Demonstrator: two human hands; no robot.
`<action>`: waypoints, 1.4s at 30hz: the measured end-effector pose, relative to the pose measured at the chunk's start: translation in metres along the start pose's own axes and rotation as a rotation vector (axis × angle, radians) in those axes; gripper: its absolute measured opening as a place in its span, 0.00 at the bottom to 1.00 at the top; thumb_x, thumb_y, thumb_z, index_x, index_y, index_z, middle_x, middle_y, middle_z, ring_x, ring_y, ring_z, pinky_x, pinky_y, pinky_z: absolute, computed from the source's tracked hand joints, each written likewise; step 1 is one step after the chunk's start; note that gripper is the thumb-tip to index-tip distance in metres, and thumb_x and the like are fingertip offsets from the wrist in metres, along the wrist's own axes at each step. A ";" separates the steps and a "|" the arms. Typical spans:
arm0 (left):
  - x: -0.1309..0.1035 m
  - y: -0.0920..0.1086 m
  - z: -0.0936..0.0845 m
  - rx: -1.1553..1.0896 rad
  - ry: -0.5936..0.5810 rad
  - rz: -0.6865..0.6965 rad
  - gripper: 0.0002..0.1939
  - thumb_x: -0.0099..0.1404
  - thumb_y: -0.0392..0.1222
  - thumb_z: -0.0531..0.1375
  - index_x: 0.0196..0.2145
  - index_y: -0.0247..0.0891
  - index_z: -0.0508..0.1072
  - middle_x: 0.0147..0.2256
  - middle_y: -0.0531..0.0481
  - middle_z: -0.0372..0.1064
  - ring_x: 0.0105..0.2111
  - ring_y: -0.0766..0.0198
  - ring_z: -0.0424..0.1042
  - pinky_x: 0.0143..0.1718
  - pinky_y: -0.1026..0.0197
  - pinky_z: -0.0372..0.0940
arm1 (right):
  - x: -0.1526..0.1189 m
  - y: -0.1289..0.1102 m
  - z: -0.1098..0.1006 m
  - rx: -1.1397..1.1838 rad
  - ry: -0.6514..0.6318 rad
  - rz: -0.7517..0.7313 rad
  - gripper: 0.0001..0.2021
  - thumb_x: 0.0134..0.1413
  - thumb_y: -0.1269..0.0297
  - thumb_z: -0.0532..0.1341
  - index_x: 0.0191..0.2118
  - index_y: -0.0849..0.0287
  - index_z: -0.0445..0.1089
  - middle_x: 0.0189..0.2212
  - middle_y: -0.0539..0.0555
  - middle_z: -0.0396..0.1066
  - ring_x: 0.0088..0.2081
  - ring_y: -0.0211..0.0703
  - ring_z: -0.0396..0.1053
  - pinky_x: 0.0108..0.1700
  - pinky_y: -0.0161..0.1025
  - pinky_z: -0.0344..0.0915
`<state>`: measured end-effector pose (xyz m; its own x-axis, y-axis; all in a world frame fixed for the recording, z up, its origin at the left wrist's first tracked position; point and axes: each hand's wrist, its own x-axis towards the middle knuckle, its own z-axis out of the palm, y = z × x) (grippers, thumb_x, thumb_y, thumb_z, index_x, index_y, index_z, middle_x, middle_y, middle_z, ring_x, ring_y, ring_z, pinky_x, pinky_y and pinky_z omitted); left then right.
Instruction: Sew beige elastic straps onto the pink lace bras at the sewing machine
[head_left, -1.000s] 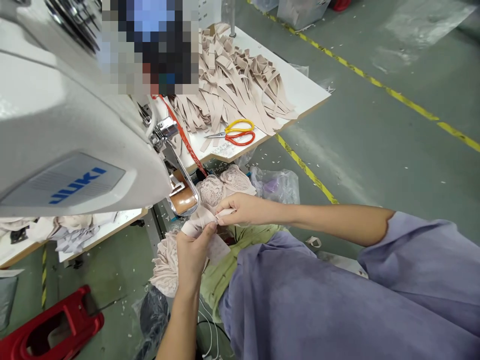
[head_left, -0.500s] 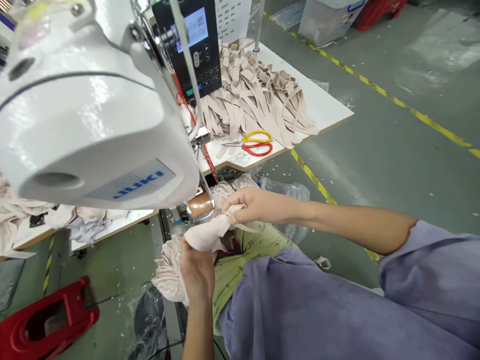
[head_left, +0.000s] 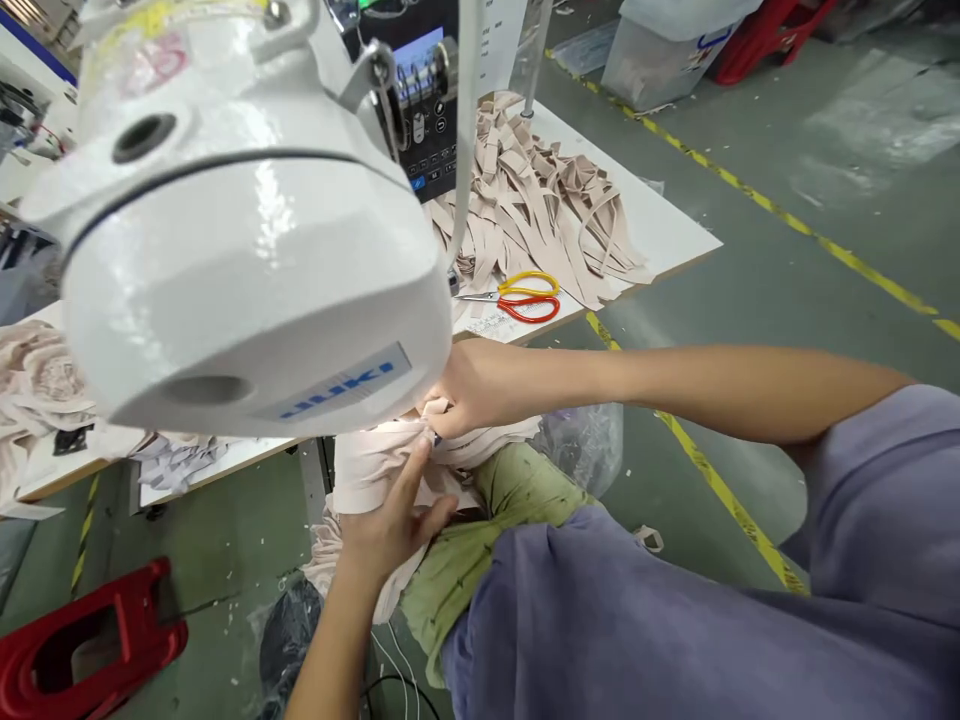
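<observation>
At the white JUKI sewing machine (head_left: 262, 290), a pale beige fabric piece (head_left: 364, 475) is gathered under the front of the head. My left hand (head_left: 386, 530) holds its lower side; the index finger stretches across the cloth, the thumb stands apart, and the other fingers are hidden by the fabric. My right hand (head_left: 472, 390) pinches the upper end of the cloth close under the machine head, with its fingertips partly covered. The needle area is hidden behind the head. More beige fabric hangs below, by my lap.
A pile of beige fabric strips (head_left: 532, 200) lies on the white table (head_left: 675, 235), beside yellow-and-red scissors (head_left: 525, 297). Behind the machine head is a control panel (head_left: 431, 125). A red stool (head_left: 90, 640) stands at lower left, and a clear bin (head_left: 660, 60) at the back.
Both hands have brought the fabric piece up to the machine, under the front of its head. The right hand has shifted left, and the view has turned so the head sits further right.
</observation>
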<state>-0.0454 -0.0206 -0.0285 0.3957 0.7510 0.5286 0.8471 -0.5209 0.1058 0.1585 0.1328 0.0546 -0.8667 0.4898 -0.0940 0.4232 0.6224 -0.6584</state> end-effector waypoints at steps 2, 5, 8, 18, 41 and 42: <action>0.001 -0.012 0.005 0.096 -0.032 0.097 0.45 0.58 0.50 0.69 0.68 0.40 0.56 0.52 0.39 0.75 0.53 0.49 0.74 0.60 0.52 0.64 | 0.002 0.000 0.002 -0.023 -0.005 -0.001 0.09 0.49 0.65 0.60 0.22 0.60 0.63 0.17 0.45 0.53 0.23 0.33 0.45 0.27 0.36 0.43; 0.004 -0.020 0.011 0.145 -0.024 0.145 0.45 0.59 0.51 0.68 0.69 0.43 0.55 0.46 0.44 0.78 0.46 0.52 0.77 0.56 0.54 0.68 | 0.003 0.002 0.004 -0.024 0.002 -0.016 0.09 0.49 0.66 0.60 0.22 0.60 0.63 0.17 0.45 0.53 0.22 0.32 0.45 0.27 0.37 0.43; 0.008 -0.018 0.011 0.104 -0.049 0.105 0.45 0.60 0.48 0.68 0.70 0.45 0.53 0.46 0.45 0.78 0.46 0.52 0.77 0.53 0.53 0.69 | 0.000 0.008 0.007 -0.021 0.010 -0.012 0.07 0.51 0.67 0.60 0.24 0.60 0.68 0.17 0.46 0.58 0.21 0.33 0.48 0.27 0.37 0.46; 0.015 0.021 0.005 0.093 -0.158 -0.267 0.33 0.63 0.46 0.65 0.64 0.47 0.63 0.47 0.45 0.77 0.42 0.55 0.78 0.31 0.64 0.70 | -0.019 0.037 0.044 0.085 0.470 -0.239 0.07 0.62 0.66 0.61 0.38 0.55 0.78 0.44 0.56 0.71 0.49 0.46 0.65 0.54 0.46 0.60; 0.025 0.017 -0.013 0.066 -0.282 -0.240 0.28 0.67 0.39 0.59 0.64 0.49 0.64 0.38 0.49 0.79 0.36 0.61 0.78 0.33 0.67 0.68 | -0.027 0.049 0.068 0.316 0.536 -0.212 0.13 0.64 0.67 0.56 0.49 0.53 0.73 0.36 0.52 0.71 0.37 0.39 0.68 0.41 0.40 0.67; 0.026 0.021 -0.012 0.082 -0.287 -0.270 0.28 0.67 0.39 0.59 0.64 0.49 0.64 0.38 0.49 0.79 0.35 0.61 0.78 0.31 0.67 0.67 | -0.024 0.050 0.070 0.483 0.490 -0.133 0.15 0.66 0.64 0.54 0.55 0.54 0.69 0.35 0.52 0.70 0.32 0.37 0.67 0.36 0.37 0.66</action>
<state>-0.0216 -0.0170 -0.0025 0.2287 0.9452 0.2331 0.9550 -0.2642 0.1345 0.1822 0.1088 -0.0282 -0.6358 0.7179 0.2836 0.0585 0.4111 -0.9097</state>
